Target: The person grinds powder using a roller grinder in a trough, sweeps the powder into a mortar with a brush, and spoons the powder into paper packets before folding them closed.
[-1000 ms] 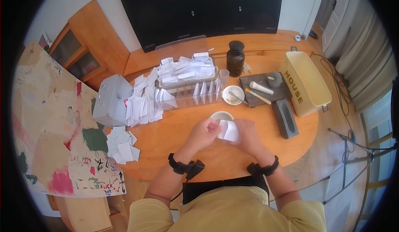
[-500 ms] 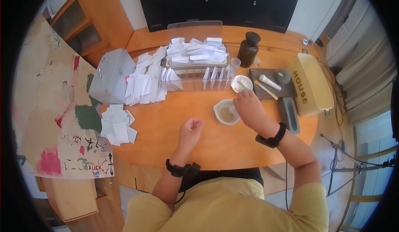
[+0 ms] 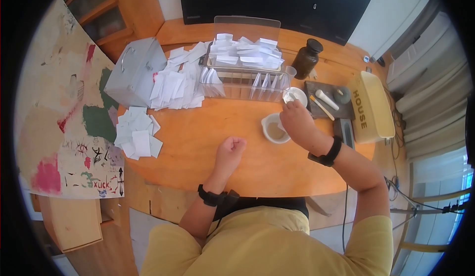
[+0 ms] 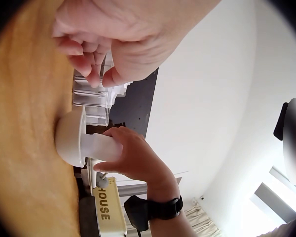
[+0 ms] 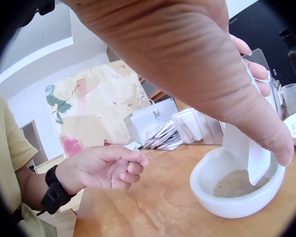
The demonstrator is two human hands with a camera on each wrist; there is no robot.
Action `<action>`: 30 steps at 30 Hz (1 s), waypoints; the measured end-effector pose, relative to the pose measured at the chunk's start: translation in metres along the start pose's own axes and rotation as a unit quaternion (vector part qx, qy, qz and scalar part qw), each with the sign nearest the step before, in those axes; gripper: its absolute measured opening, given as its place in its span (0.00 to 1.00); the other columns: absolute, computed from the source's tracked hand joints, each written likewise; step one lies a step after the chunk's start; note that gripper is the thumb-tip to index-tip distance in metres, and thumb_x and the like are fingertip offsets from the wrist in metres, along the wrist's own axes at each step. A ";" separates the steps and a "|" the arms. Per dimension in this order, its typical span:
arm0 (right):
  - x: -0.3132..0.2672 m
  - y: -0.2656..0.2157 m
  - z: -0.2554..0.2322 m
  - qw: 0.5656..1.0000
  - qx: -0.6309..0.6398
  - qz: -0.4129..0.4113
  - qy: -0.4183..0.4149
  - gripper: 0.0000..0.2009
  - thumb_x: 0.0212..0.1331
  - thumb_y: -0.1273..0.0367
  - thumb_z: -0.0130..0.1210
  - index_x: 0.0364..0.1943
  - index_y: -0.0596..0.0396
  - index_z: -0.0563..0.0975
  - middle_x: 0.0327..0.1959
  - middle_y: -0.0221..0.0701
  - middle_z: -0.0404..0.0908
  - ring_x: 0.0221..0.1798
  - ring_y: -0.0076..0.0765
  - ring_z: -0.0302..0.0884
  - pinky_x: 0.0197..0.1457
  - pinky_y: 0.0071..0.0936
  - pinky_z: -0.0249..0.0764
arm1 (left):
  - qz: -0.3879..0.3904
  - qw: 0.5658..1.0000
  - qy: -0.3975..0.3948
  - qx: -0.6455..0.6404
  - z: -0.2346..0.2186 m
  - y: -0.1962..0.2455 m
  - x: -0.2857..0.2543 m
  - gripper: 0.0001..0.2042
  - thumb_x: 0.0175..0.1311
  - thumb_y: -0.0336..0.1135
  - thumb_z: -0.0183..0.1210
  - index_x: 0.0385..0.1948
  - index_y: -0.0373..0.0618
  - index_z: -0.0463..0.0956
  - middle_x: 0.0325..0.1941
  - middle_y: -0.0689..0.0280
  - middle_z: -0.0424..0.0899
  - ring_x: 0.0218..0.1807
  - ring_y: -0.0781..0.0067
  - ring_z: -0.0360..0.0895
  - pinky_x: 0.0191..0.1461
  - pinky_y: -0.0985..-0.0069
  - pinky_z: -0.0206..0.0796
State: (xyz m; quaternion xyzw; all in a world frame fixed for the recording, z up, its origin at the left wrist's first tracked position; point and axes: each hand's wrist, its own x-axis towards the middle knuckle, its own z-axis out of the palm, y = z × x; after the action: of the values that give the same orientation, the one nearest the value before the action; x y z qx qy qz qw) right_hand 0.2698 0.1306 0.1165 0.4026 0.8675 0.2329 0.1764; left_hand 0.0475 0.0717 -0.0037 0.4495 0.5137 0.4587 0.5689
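In the right wrist view, my right hand grips a folded piece of white paper between thumb and fingers. The paper's lower end dips inside a white bowl with a small spout, where brownish powder covers the bottom. From the head view, this hand largely hides the paper. My left hand hangs above the table to the left of the bowl, fingers loosely curled and holding nothing. Its fingers are apart from the bowl in the left wrist view.
Beyond the bowl stands a small white dish. A dark slab carries a white pestle and a brush, beside a yellow HOUSE bin. Paper packets lie left, near a clear rack, metal case and brown jar.
Both hands were together on the paper in front of the bowl. My left hand has let go and drawn left; my right hand has carried the paper over the bowl, and the head view has shifted.
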 end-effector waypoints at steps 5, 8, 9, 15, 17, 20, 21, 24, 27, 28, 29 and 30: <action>0.002 -0.001 -0.007 0.997 -0.032 -0.006 -0.071 0.08 0.52 0.63 0.56 0.33 0.46 0.82 0.36 0.24 0.79 0.47 0.29 0.70 0.51 0.28 0.58 | -0.005 1.000 -0.010 0.001 0.001 0.004 -0.001 0.07 0.66 0.33 0.57 0.36 0.39 0.75 0.28 0.72 0.77 0.28 0.88 0.69 0.30 0.88 0.58; 0.001 0.000 -0.009 0.996 -0.024 -0.005 -0.084 0.08 0.52 0.63 0.56 0.33 0.46 0.82 0.36 0.24 0.78 0.47 0.29 0.71 0.51 0.28 0.57 | -0.014 1.000 -0.010 0.001 0.001 0.008 -0.003 0.07 0.66 0.33 0.57 0.36 0.40 0.75 0.28 0.72 0.77 0.28 0.88 0.69 0.30 0.89 0.58; 0.001 0.000 -0.009 0.995 -0.021 -0.006 -0.092 0.08 0.52 0.63 0.56 0.32 0.47 0.82 0.36 0.24 0.78 0.47 0.29 0.71 0.51 0.28 0.57 | -0.009 1.000 -0.010 0.000 0.002 0.006 -0.002 0.07 0.66 0.33 0.57 0.36 0.40 0.75 0.28 0.73 0.77 0.28 0.88 0.69 0.30 0.89 0.58; -0.007 0.001 -0.005 0.998 0.005 0.018 -0.057 0.08 0.53 0.64 0.56 0.35 0.49 0.80 0.36 0.26 0.78 0.46 0.30 0.72 0.51 0.30 0.58 | -0.009 1.000 -0.012 0.004 0.004 0.006 -0.002 0.06 0.66 0.33 0.57 0.35 0.40 0.76 0.27 0.73 0.77 0.27 0.89 0.68 0.29 0.89 0.57; -0.010 0.003 -0.002 0.997 0.013 0.024 -0.079 0.08 0.52 0.65 0.57 0.35 0.50 0.79 0.36 0.27 0.77 0.46 0.31 0.72 0.51 0.30 0.59 | -0.010 1.000 -0.013 0.013 0.005 0.008 -0.003 0.06 0.66 0.33 0.57 0.35 0.40 0.76 0.27 0.74 0.76 0.27 0.89 0.67 0.29 0.89 0.57; -0.015 0.004 -0.003 0.997 0.027 0.045 -0.058 0.09 0.50 0.67 0.58 0.36 0.50 0.78 0.37 0.29 0.77 0.46 0.32 0.72 0.52 0.29 0.59 | -0.009 1.000 -0.015 0.022 0.007 0.005 -0.002 0.07 0.66 0.33 0.57 0.36 0.40 0.76 0.27 0.74 0.76 0.27 0.89 0.67 0.29 0.89 0.57; -0.017 0.005 -0.004 0.997 0.032 0.054 -0.043 0.09 0.49 0.67 0.58 0.36 0.50 0.78 0.37 0.29 0.77 0.46 0.33 0.72 0.52 0.29 0.59 | -0.011 1.000 -0.016 0.016 0.008 0.006 -0.003 0.07 0.66 0.34 0.57 0.36 0.40 0.76 0.27 0.74 0.76 0.27 0.89 0.67 0.29 0.89 0.57; -0.023 0.005 -0.002 0.995 0.041 0.035 -0.086 0.11 0.48 0.67 0.59 0.38 0.51 0.77 0.37 0.29 0.77 0.46 0.33 0.72 0.52 0.29 0.60 | -0.014 1.000 -0.023 0.012 0.010 0.009 -0.003 0.07 0.66 0.34 0.57 0.36 0.40 0.76 0.27 0.74 0.76 0.27 0.90 0.67 0.29 0.89 0.57; -0.025 0.005 0.003 0.997 0.039 0.047 -0.047 0.12 0.49 0.67 0.59 0.40 0.51 0.77 0.38 0.29 0.77 0.47 0.32 0.72 0.52 0.29 0.60 | -0.005 0.999 -0.025 0.024 0.012 0.004 -0.002 0.07 0.66 0.33 0.57 0.36 0.40 0.76 0.27 0.75 0.77 0.27 0.90 0.67 0.29 0.89 0.57; -0.026 0.005 0.002 0.995 0.056 0.058 -0.058 0.13 0.48 0.68 0.59 0.40 0.51 0.76 0.38 0.29 0.77 0.47 0.33 0.73 0.52 0.29 0.60 | 0.003 0.999 -0.023 0.030 0.013 0.001 -0.002 0.06 0.66 0.33 0.57 0.36 0.40 0.76 0.27 0.75 0.77 0.27 0.90 0.68 0.30 0.89 0.58; -0.028 0.006 0.000 0.993 0.073 0.070 -0.068 0.14 0.47 0.68 0.60 0.40 0.51 0.76 0.38 0.30 0.77 0.47 0.33 0.73 0.52 0.29 0.60 | 0.013 0.999 -0.023 0.038 0.013 -0.001 -0.001 0.06 0.66 0.33 0.57 0.36 0.40 0.76 0.27 0.75 0.77 0.28 0.90 0.68 0.30 0.89 0.58; -0.030 0.007 -0.001 0.990 0.090 0.082 -0.077 0.14 0.47 0.69 0.60 0.40 0.52 0.75 0.38 0.30 0.77 0.47 0.34 0.73 0.52 0.29 0.61 | 0.009 0.999 -0.030 0.042 0.013 -0.002 0.000 0.06 0.66 0.33 0.57 0.36 0.40 0.76 0.28 0.75 0.77 0.28 0.90 0.68 0.30 0.89 0.58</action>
State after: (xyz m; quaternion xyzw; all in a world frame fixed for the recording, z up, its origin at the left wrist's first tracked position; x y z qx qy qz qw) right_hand 0.2922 0.1106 0.1249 0.5033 0.8328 0.1362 0.1860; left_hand 0.0610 0.0711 -0.0048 0.4909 0.5111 0.4280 0.5609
